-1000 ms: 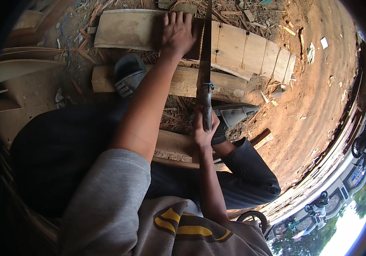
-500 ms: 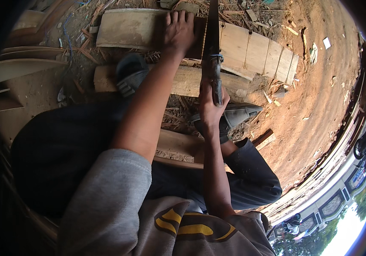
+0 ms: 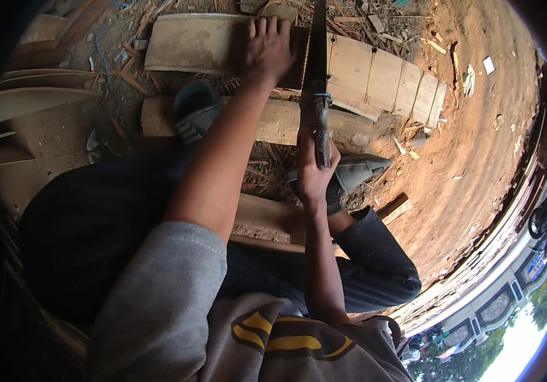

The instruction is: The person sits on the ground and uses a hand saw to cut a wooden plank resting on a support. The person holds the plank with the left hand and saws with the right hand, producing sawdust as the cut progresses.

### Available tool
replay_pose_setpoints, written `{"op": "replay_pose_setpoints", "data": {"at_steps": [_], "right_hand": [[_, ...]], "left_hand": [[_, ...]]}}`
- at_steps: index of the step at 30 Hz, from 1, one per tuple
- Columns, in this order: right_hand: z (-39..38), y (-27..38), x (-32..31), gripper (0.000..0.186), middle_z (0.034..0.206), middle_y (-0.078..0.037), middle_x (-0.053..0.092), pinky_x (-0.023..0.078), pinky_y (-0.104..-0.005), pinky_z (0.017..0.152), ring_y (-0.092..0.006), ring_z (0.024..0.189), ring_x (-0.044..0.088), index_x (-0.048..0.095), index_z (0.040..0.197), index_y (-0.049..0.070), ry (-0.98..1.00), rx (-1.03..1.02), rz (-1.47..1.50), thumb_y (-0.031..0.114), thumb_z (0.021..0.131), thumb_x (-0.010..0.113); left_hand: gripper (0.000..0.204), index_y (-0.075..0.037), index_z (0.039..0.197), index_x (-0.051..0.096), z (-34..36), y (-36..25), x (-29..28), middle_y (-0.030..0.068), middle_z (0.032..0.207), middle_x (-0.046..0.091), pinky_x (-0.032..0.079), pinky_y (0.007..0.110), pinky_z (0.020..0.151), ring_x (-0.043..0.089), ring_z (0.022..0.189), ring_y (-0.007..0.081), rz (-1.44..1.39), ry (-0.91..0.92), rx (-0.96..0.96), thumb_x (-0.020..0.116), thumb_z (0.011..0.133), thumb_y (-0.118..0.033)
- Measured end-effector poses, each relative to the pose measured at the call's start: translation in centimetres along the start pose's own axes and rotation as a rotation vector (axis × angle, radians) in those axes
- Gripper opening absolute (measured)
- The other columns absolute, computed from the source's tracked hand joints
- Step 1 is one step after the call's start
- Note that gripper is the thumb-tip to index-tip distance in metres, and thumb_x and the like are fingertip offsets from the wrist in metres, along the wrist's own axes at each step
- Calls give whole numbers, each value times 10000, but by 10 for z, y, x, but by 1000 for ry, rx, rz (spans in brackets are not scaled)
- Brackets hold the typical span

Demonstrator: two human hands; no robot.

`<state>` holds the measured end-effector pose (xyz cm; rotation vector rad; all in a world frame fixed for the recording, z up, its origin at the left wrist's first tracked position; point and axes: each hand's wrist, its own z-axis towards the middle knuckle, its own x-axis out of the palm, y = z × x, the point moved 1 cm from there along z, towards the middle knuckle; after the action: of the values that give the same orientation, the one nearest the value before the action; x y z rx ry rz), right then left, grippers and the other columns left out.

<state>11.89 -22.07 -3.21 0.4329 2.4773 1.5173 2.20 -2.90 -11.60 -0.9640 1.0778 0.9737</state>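
Observation:
A wide pale wooden board [image 3: 190,43] lies crosswise in front of me, partly in shadow. My left hand [image 3: 267,54] presses down on its middle with the palm lowered and the fingers laid side by side toward the far edge. Just right of that hand, a handsaw [image 3: 317,60] runs across the board with its dark blade pointing away from me. My right hand [image 3: 315,169] is wrapped around the saw's worn handle, where blue cord is tied. Several dark crosswise lines mark the board's right-hand part [image 3: 385,76]. The blade hides the wood directly under it.
A second timber [image 3: 276,121] lies beneath and nearer than the board. My sandalled feet rest at its left [image 3: 197,111] and right [image 3: 359,172]. Curved wooden offcuts [image 3: 44,102] are piled at the left. Wood chips and splinters [image 3: 436,46] litter the dirt ground.
The saw and my right hand have slid a little toward me. My left hand and the board stay practically in place.

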Motion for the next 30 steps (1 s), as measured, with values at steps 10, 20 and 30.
{"op": "replay_pose_setpoints", "data": {"at_steps": [10, 20, 30], "right_hand": [[8, 20, 16, 158, 610, 29, 452, 346, -218, 494, -28, 579, 393, 521, 773, -10, -34, -10, -58, 100, 869, 583], [-42, -16, 14, 120, 632, 32, 470, 356, -205, 511, -21, 605, 401, 527, 805, -17, 5, -201, -331, 77, 871, 560], [-67, -31, 4, 108, 585, -48, 522, 434, -239, 517, -41, 564, 488, 579, 858, -51, -55, -246, -393, 56, 849, 573]], "left_hand": [[320, -67, 1133, 486, 3, 5, 13, 148, 1161, 518, 268, 493, 1058, 464, 1152, 306, 24, 8, 2, 490, 814, -97], [383, -101, 1272, 449, 0, 14, 27, 151, 1307, 487, 251, 489, 1093, 437, 1237, 325, 96, 111, -15, 390, 894, -129], [392, -80, 1280, 447, 5, -1, 0, 165, 1301, 479, 241, 481, 1095, 441, 1236, 332, 125, 231, -11, 386, 893, -80]]}}
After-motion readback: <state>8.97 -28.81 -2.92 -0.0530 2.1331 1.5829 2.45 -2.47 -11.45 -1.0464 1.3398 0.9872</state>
